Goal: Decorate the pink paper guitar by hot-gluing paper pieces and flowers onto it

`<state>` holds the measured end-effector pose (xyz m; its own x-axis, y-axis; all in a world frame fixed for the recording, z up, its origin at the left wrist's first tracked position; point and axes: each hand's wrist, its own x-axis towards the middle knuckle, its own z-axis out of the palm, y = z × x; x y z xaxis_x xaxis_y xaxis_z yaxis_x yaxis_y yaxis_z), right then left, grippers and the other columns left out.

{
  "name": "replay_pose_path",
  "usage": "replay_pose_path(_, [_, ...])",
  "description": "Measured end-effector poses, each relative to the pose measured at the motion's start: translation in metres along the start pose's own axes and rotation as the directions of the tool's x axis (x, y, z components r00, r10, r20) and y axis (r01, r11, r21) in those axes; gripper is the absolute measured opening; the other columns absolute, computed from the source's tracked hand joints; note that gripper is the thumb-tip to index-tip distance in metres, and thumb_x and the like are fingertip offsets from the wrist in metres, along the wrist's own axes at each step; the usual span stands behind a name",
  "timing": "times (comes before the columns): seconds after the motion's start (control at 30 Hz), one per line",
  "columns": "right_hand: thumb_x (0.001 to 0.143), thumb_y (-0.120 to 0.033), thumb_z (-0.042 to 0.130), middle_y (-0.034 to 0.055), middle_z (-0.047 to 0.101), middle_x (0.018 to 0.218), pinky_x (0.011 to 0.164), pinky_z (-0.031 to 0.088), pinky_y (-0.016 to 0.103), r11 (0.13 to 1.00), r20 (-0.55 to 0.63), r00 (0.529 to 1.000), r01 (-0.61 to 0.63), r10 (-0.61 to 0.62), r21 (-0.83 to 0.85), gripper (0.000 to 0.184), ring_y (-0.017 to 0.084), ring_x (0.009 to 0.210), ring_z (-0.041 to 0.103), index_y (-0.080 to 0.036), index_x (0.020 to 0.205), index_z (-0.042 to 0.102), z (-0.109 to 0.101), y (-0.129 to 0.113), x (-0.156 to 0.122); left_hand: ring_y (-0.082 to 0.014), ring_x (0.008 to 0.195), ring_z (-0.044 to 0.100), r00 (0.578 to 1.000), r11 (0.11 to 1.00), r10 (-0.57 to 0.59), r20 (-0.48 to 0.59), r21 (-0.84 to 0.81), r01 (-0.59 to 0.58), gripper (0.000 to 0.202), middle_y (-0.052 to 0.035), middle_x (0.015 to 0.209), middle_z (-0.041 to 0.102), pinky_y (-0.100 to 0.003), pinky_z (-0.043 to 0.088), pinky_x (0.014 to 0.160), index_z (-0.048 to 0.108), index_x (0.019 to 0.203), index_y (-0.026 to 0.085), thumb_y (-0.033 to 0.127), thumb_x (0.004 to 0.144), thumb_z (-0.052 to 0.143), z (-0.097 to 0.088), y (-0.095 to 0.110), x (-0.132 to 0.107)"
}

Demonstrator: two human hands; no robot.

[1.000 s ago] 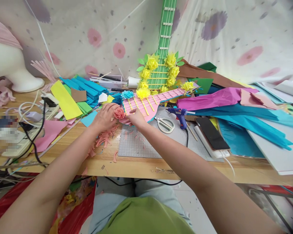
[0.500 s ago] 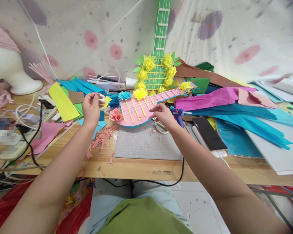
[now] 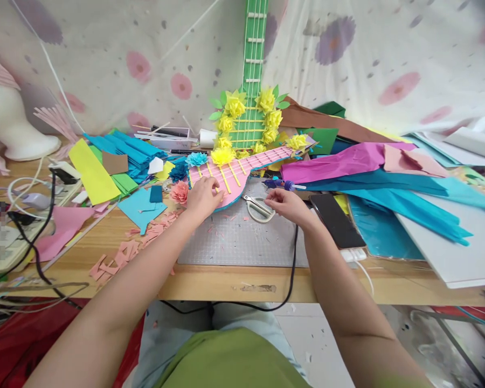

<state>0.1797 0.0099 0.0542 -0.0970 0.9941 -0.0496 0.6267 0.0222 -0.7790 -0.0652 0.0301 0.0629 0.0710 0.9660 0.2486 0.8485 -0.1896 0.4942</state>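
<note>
A pink paper guitar (image 3: pixel 246 164) with yellow strings lies across the desk, with teal, yellow and salmon paper flowers (image 3: pixel 179 191) round its body. My left hand (image 3: pixel 204 196) rests on the guitar's rounded body, fingers spread flat over it. My right hand (image 3: pixel 289 205) hovers just right of the scissors (image 3: pixel 255 207), its fingers curled into a pinch; what it holds, if anything, I cannot make out. A blue glue gun (image 3: pixel 281 184) lies just behind that hand, its black cord running off the desk's front edge.
A grey cutting mat (image 3: pixel 234 242) lies under both hands. A green paper guitar (image 3: pixel 253 64) leans on the curtain. A phone (image 3: pixel 331 213) and coloured paper sheets (image 3: pixel 388 183) fill the right. A power strip (image 3: pixel 8 237), cables and paper scraps sit left.
My left hand came down from holding a small white piece onto the pink guitar's body. My right hand moved down to beside the scissors. The view shifted slightly right.
</note>
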Motion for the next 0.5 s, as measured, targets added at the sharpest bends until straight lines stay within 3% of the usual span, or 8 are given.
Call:
replay_pose_path(0.13, [0.073,-0.048,0.057,-0.0040,0.046,0.056,0.046,0.028,0.022,0.999,0.057,0.998,0.004,-0.002,-0.040,0.029,0.009,0.051,0.040,-0.019,0.074,0.056,-0.017,0.014,-0.008,-0.0272,0.105,0.053,0.999,1.000,-0.004,0.042,0.026,0.003,0.018,-0.0097,0.100,0.056,-0.039,0.043,0.090,0.060,0.088,0.020,0.027,0.071,0.063,0.011,-0.006,0.004])
replay_pose_path(0.3, [0.072,-0.056,0.056,-0.0046,0.044,0.056,0.050,0.026,0.024,0.995,0.132,0.991,-0.017,0.030,-0.101,0.037,0.009,0.052,0.037,-0.020,0.066,0.051,-0.036,0.020,-0.015,-0.0255,0.099,0.055,0.995,0.997,-0.073,0.063,-0.023,0.074,0.011,-0.0084,0.093,0.055,-0.037,0.044,0.085,0.061,0.080,0.019,0.024,0.070,0.062,0.014,-0.006,0.006])
replay_pose_path(0.37, [0.071,-0.056,0.058,-0.0038,0.046,0.056,0.052,0.027,0.025,0.979,0.060,0.995,-0.068,0.081,-0.194,0.039,0.010,0.053,0.039,-0.020,0.063,0.048,-0.042,0.023,-0.016,-0.0224,0.092,0.056,0.996,0.994,-0.082,0.040,-0.069,0.085,0.005,-0.0067,0.088,0.057,-0.035,0.044,0.082,0.060,0.073,0.019,0.023,0.071,0.061,0.014,-0.005,0.006])
replay_pose_path(0.5, [0.063,-0.052,0.069,-0.0001,0.057,0.066,0.055,0.033,0.026,0.931,-0.258,0.957,-0.211,0.135,-0.297,0.038,0.014,0.059,0.049,-0.020,0.073,0.052,-0.040,0.033,-0.011,-0.0171,0.077,0.058,0.992,0.972,-0.118,0.033,-0.199,0.123,0.007,-0.0026,0.077,0.061,-0.030,0.043,0.071,0.058,0.067,0.019,0.024,0.072,0.060,0.011,-0.003,0.006])
